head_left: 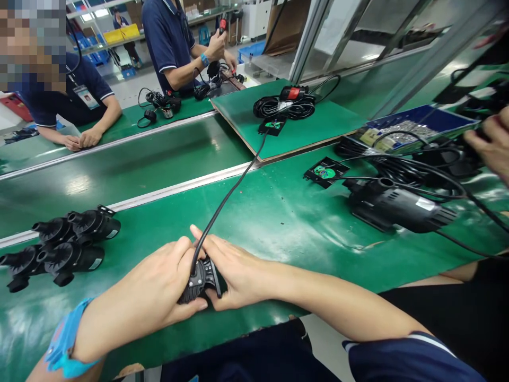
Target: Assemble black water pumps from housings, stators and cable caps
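A small black pump (198, 281) with a ribbed housing and screws on its end sits low over the front of the green bench, between my two hands. My left hand (157, 281) wraps its left side, thumb underneath. From the right, my right hand (238, 273) closes on the black bracket-like side, thumb below and fingers behind. Much of the pump's far side is hidden by my fingers. A black cable (230, 197) rises from the pump to a black plate with a green circuit (273, 126), beside a cable coil (284, 107) on a raised green board.
Several black pumps (71, 244) stand at left. To the right lie a larger black pump (401, 204), another green-circuit plate (326, 172), tangled cables and a blue tray (441, 119) of small metal parts. A co-worker's hand (493, 140) is at far right; two people work across the bench.
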Tool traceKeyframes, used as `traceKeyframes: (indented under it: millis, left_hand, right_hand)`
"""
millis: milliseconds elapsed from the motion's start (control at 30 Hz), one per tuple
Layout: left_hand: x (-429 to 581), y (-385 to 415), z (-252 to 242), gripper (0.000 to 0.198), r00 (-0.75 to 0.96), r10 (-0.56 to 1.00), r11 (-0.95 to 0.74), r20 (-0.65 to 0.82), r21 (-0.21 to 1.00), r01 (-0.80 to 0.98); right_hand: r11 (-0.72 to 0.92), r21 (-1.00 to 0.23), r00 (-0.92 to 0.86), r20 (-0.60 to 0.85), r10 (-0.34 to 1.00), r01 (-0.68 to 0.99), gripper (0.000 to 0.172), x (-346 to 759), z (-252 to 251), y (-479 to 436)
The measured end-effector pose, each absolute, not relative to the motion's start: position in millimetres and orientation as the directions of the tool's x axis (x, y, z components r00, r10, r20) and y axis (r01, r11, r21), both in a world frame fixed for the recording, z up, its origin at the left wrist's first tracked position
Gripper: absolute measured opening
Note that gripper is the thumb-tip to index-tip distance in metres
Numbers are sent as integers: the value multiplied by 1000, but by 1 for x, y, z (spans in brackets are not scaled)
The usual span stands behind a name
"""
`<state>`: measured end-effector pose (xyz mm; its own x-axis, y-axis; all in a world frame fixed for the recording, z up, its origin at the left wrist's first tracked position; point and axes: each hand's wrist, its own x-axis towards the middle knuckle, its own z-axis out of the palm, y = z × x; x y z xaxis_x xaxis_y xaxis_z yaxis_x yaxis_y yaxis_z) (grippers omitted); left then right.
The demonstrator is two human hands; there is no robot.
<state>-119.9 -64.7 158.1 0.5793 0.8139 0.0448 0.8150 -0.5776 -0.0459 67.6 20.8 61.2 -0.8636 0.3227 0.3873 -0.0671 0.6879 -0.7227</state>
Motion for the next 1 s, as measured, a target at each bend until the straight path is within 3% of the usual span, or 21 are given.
traceKeyframes:
  millis: [133, 267, 367, 433, 533, 700, 800, 867, 933, 967, 1000]
  left_hand:
    - [-121, -63, 158, 49, 563, 824, -564, 58, -2, 826]
    - [-124, -62, 146, 40, 504, 858, -514, 100, 199, 834]
    - [-130, -66, 120, 47, 345, 886, -449, 308, 392, 803]
    - [-135, -70, 95, 64, 193, 843, -469, 502, 510, 721]
    - [-140, -77, 58, 86, 106, 775, -546, 623, 575, 610]
    - [-135, -93, 32, 66, 50, 810, -478, 584, 609, 633]
    - [-135, -95, 41, 66, 26, 831, -419, 556, 594, 687]
    - [-141, -92, 53, 68, 70, 863, -370, 501, 531, 762]
    - [-149, -88, 66, 69, 191, 899, -354, 395, 395, 848]
    - [-153, -85, 71, 69, 269, 902, -374, 337, 302, 877]
    - [-157, -82, 74, 69, 341, 894, -405, 291, 201, 892]
  right_hand:
    - [700, -710, -850, 415, 324, -80, 119, 67, 63, 20]
    - [682, -729, -860, 380, 340, -53, 118, 64, 65, 22]
    - [690, -721, -874, 371, 313, -59, 119, 63, 65, 24]
    - [703, -708, -870, 388, 304, -70, 119, 64, 61, 25]
    - [703, -704, -841, 438, 319, -100, 105, 66, 51, 26]
    - [760, -631, -783, 547, 296, -154, 87, 62, 43, 24]
    - [775, -607, -803, 544, 243, -176, 91, 66, 50, 29]
    - [770, -605, -813, 542, 211, -203, 82, 77, 57, 45]
    - [777, -626, -755, 539, 374, -62, 50, 97, 67, 76]
    - [761, -644, -675, 529, 514, 74, 37, 108, 72, 99]
    - [699, -658, -518, 510, 687, 278, 34, 120, 77, 125]
